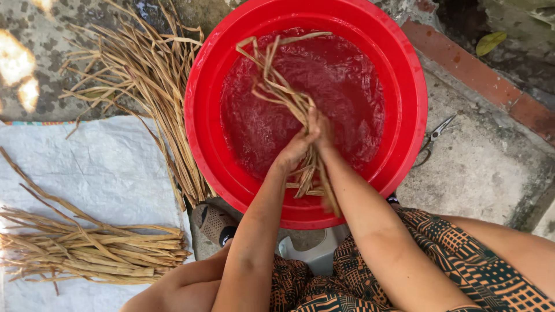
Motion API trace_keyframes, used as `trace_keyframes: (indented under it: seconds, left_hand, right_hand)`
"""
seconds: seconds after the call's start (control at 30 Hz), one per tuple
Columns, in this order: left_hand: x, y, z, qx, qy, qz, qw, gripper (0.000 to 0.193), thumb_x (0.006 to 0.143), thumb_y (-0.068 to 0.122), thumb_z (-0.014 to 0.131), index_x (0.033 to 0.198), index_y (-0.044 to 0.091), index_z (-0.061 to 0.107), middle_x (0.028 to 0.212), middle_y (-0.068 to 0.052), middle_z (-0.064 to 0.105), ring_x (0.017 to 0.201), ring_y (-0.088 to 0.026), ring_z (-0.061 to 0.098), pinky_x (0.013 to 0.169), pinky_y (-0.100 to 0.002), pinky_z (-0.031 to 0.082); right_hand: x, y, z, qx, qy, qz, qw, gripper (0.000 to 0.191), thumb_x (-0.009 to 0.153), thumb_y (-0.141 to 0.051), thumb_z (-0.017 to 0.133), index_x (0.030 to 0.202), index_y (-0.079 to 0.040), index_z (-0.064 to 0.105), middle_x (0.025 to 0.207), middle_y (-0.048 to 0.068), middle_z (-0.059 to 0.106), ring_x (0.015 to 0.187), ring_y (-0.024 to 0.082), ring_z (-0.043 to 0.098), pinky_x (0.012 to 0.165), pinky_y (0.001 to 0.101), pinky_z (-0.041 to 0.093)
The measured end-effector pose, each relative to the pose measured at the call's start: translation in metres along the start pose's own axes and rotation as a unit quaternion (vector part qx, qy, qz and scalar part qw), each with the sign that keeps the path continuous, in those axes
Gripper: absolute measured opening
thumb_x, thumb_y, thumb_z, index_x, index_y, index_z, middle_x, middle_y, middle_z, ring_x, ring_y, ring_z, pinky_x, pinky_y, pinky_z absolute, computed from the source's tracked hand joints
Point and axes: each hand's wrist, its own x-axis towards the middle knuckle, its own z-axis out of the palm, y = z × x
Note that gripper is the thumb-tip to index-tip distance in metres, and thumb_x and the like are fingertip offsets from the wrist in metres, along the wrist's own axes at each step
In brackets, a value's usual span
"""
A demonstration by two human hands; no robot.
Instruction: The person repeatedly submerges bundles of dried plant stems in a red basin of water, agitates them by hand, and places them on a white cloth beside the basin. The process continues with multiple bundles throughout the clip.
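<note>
Dry stalks (87, 248) lie on a white sheet (110, 167), more stalks (150, 86) just beside the red basin (404, 86). Over its water, the left hand (296, 147) and right hand (322, 130) grip one bundle (277, 86) together. Scissors (435, 138) rest right of the basin.

The red tub (404, 75) is the big thing here. Left of it lie dry stalks (144, 75), blocking that side. Right of it, only small scissors (435, 137) lie on bare concrete.

packages: none in view; labels: none; signs: none; screens: none
</note>
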Motion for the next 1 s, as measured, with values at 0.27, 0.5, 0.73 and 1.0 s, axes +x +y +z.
trace_keyframes:
  seconds: [0.27, 0.5, 0.73, 1.0]
  left_hand:
    - [-0.022, 0.062, -0.026, -0.132, 0.18, 0.234, 0.946, 0.084, 0.091, 0.021, 0.065, 0.162, 0.018, 0.021, 0.156, -0.016, 0.046, 0.142, -0.029, 0.045, 0.116, -0.051, 0.037]
    - [-0.02, 0.011, -0.068, -0.047, 0.076, 0.12, 0.989, 0.114, 0.084, 0.047, 0.082, 0.161, 0.022, 0.002, 0.159, -0.017, 0.043, 0.145, -0.031, 0.043, 0.115, -0.049, 0.031]
    - [0.004, -0.05, -0.039, 0.304, -0.049, -0.06, 0.949, 0.068, 0.085, 0.051, 0.077, 0.138, 0.012, 0.062, 0.127, -0.019, 0.073, 0.116, -0.035, 0.066, 0.101, -0.053, 0.05]
    - [-0.027, -0.02, -0.035, 0.1, -0.007, -0.007, 0.995, 0.055, 0.095, 0.042, 0.071, 0.137, 0.007, 0.064, 0.125, -0.014, 0.071, 0.108, -0.027, 0.066, 0.097, -0.047, 0.052]
  right_hand:
    - [-0.015, -0.03, -0.051, 0.215, -0.162, 0.067, 0.961, 0.088, 0.085, -0.076, 0.034, 0.159, -0.029, 0.023, 0.17, 0.011, 0.008, 0.155, 0.034, 0.0, 0.116, 0.0662, 0.003]
    - [-0.038, -0.017, 0.004, 0.049, -0.297, 0.048, 0.952, 0.076, 0.079, -0.041, 0.076, 0.14, 0.004, 0.067, 0.15, 0.019, 0.066, 0.139, 0.027, 0.058, 0.119, 0.0512, 0.036]
    - [-0.031, 0.017, -0.014, 0.141, -0.147, 0.103, 0.974, 0.056, 0.095, -0.027, 0.077, 0.142, -0.013, 0.05, 0.147, 0.012, 0.05, 0.134, 0.025, 0.052, 0.115, 0.0437, 0.042]
    - [-0.053, -0.017, -0.022, 0.329, -0.091, 0.086, 0.936, 0.033, 0.096, -0.032, 0.073, 0.121, -0.01, 0.068, 0.116, 0.01, 0.069, 0.112, 0.024, 0.063, 0.098, 0.0436, 0.054]
